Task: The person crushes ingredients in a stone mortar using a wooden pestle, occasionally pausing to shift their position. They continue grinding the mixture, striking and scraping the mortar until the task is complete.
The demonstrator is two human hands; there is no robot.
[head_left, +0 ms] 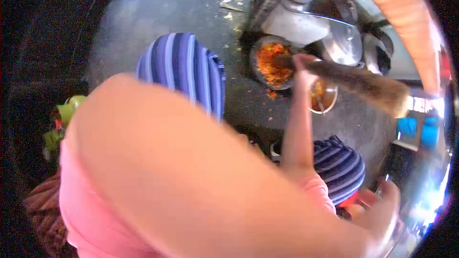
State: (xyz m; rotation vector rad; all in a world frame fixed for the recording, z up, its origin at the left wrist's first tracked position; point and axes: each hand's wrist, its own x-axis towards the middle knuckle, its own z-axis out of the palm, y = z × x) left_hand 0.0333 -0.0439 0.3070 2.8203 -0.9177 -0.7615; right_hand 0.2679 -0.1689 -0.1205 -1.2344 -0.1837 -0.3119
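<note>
My right hand (304,62) is wrapped around a long wooden pestle (356,82), near its lower end. That end reaches into a dark mortar (257,72) holding a crushed orange-red mixture (270,62). The pestle tilts, with its pale thick end out to the right. My left forearm (205,162) crosses close in front of the camera, large and blurred. At the lower right, my left hand (385,205) is raised away from the mortar, its fingers apart and somewhat smeared. A small bowl (330,107) with brownish contents and a utensil stands beside the mortar, partly under the pestle.
My striped-clad knees (181,67) frame the floor (158,9). Metal vessels (342,40) crowd the area behind the mortar. A bare limb (401,9), apparently another person's, enters at the upper right. Green objects (71,107) lie at the left; blue items (416,131) are at the right.
</note>
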